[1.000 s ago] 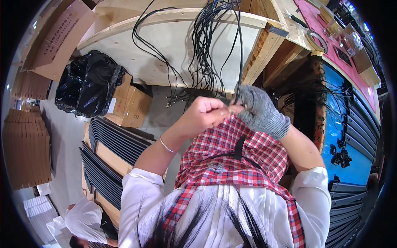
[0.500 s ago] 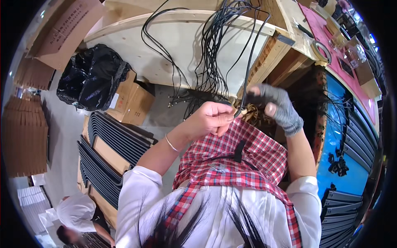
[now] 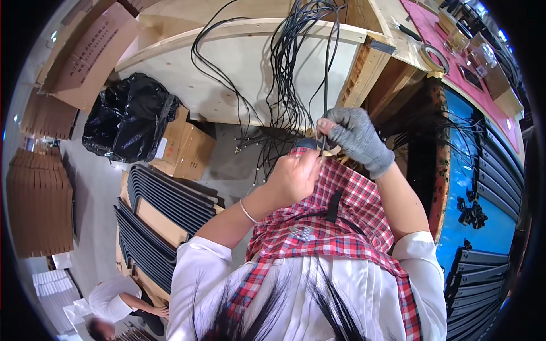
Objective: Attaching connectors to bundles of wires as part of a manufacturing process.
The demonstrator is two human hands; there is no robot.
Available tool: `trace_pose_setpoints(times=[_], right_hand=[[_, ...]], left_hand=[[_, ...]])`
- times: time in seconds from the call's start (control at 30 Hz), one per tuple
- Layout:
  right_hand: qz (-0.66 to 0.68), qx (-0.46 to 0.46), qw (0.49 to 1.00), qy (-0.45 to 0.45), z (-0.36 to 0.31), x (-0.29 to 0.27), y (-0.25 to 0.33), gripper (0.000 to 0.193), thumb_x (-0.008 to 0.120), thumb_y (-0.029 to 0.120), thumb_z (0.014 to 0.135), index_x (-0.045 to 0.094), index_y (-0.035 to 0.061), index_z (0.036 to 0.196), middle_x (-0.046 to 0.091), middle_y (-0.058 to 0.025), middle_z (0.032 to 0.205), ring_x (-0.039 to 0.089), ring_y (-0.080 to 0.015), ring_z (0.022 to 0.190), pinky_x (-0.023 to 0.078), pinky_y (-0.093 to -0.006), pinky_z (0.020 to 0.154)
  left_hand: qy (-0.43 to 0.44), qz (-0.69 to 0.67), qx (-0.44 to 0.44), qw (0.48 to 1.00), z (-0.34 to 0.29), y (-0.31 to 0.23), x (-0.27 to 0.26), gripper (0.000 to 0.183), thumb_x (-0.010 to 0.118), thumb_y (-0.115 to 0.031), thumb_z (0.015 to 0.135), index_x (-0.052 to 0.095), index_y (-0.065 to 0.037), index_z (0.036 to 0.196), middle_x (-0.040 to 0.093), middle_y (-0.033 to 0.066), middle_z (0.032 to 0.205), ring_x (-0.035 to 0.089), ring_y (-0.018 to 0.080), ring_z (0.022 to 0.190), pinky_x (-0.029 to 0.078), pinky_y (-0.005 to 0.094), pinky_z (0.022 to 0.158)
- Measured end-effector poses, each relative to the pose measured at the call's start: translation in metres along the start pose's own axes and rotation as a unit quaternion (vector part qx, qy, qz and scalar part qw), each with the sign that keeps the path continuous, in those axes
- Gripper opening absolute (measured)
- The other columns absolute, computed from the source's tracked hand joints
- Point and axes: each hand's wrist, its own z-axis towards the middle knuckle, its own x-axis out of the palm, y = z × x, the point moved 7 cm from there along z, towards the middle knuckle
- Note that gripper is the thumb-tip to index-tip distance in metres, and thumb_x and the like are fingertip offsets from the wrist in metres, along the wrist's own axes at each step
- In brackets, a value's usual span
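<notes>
Here, a person in a white shirt and a red plaid apron [image 3: 335, 227] worked at a bundle of black cables [image 3: 296, 62] that hung over the edge of a pale wooden workbench [image 3: 239, 74]. The right hand [image 3: 355, 136], in a grey knitted glove, was raised in front of the chest with its fingertips [image 3: 325, 126] pinched on a single black cable that ran straight up to the bench edge. The bare left hand [image 3: 296, 176], a thin bracelet [image 3: 247, 212] on its wrist, was curled closed just below and touching the right; what it gripped could not be made out, though a tan ring, seemingly a roll of tape [image 3: 330, 149], showed between the two hands. The loose cable ends [image 3: 256, 148] dangled just beside the hands, between them and the bench front.

To the left on the floor lay a black plastic bag [image 3: 128, 122] beside cardboard boxes [image 3: 185, 150], with stacks of dark curved strips [image 3: 165, 199] nearer the person. A second roll of tape [image 3: 435, 57] rested on the benchtop at upper right, near a pink mat [image 3: 455, 51]. At lower left, another person [image 3: 116, 298] in white crouched over the floor, well apart.
</notes>
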Motion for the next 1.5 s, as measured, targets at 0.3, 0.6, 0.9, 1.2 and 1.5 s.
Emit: trace_pose_setpoints(times=[0.3, 0.6, 0.9, 1.2, 1.5], right_hand=[[-0.204, -0.191, 0.959, -0.035, -0.026, 0.057, 0.022, 0.027, 0.058, 0.026, 0.077, 0.058, 0.0017, 0.066, 0.052, -0.0176, 0.058, 0.048, -0.0348, 0.052, 0.041, -0.0351, 0.051], [0.153, 0.013, 0.987, -0.040, -0.015, -0.014, 0.000, 0.040, 0.054, 0.036, 0.083, 0.061, -0.0037, 0.084, 0.056, -0.0035, 0.067, 0.049, -0.0123, 0.060, 0.041, -0.0258, 0.054], [0.082, -0.048, 0.983, -0.158, 0.020, -0.034, -0.009, 0.043, 0.054, 0.037, 0.083, 0.059, -0.0032, 0.097, 0.053, -0.0015, 0.066, 0.045, -0.0065, 0.061, 0.038, -0.0223, 0.053], [0.187, 0.044, 0.981, 0.029, -0.002, 0.013, -0.032, 0.033, 0.053, 0.030, 0.085, 0.057, -0.0020, 0.078, 0.046, 0.0021, 0.055, 0.037, -0.0048, 0.052, 0.031, -0.0205, 0.046], [0.060, 0.016, 0.998, 0.027, 0.003, 0.002, -0.010, 0.029, 0.053, 0.023, 0.085, 0.058, -0.0020, 0.072, 0.049, 0.0035, 0.056, 0.039, -0.0040, 0.052, 0.032, -0.0200, 0.047]], left_hand=[[-0.077, -0.307, -0.150, 0.937, 0.050, 0.041, -0.038, 0.026, 0.044, -0.019, 0.089, 0.053, 0.005, 0.091, 0.059, 0.0052, 0.069, 0.056, 0.0121, 0.055, 0.044, 0.0245, 0.051], [0.032, -0.517, -0.230, 0.824, 0.060, 0.024, -0.014, 0.021, 0.046, -0.016, 0.087, 0.054, 0.004, 0.087, 0.048, 0.0017, 0.057, 0.032, 0.0046, 0.043, 0.024, 0.0184, 0.040], [0.104, -0.643, -0.251, 0.717, 0.059, 0.022, -0.006, 0.021, 0.040, -0.015, 0.089, 0.052, 0.001, 0.081, 0.041, -0.0002, 0.052, 0.027, 0.0044, 0.039, 0.023, 0.0178, 0.040], [0.059, -0.610, -0.283, 0.738, 0.054, 0.041, -0.019, 0.018, 0.047, -0.012, 0.086, 0.052, 0.004, 0.092, 0.045, 0.0047, 0.054, 0.029, 0.0052, 0.038, 0.023, 0.0192, 0.037], [-0.017, -0.551, -0.289, 0.782, 0.050, 0.064, -0.019, 0.021, 0.051, -0.006, 0.082, 0.052, 0.007, 0.099, 0.052, 0.0090, 0.064, 0.034, 0.0055, 0.043, 0.027, 0.0197, 0.040]])
